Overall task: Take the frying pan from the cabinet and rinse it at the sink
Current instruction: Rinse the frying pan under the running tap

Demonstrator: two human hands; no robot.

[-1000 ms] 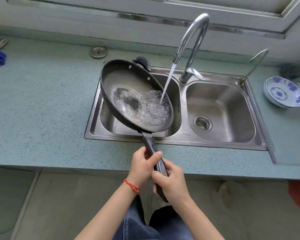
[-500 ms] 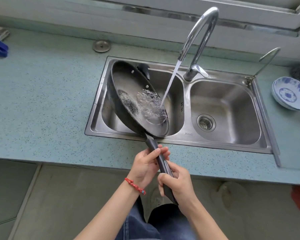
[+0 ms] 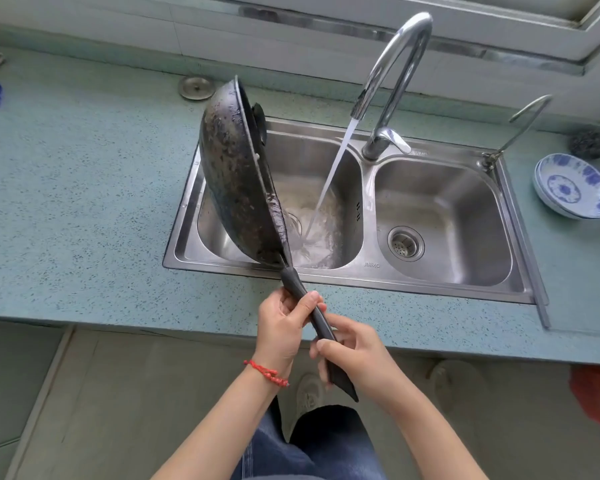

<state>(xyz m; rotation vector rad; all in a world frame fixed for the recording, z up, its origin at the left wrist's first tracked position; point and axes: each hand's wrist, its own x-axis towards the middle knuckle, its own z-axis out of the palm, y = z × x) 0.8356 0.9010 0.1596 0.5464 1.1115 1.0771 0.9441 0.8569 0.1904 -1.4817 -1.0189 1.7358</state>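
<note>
Speckled countertop (image 3: 84, 202), double sink (image 3: 440, 282). Frying pan (image 3: 236, 181) stood on edge over the left basin, inside hidden; half a second earlier it faced up. Left hand (image 3: 284, 327) and right hand (image 3: 354, 358) both gripped the handle. Rim stamp possibly "JINMO". Faucet (image 3: 395, 81) stream hit the basin.

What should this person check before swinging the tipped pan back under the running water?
1. Grip: left hand and right hand both hold the handle: ok.
2. Frying pan held over the left basin: ok.
3. Faucet running into that basin: ok.
4. Pan emptied: tipped on edge, inside hidden: cannot tell.
5. Underside clean: dark speckled marks: not ok.
6. Stacked bowls clear of the swing: ok.
</note>
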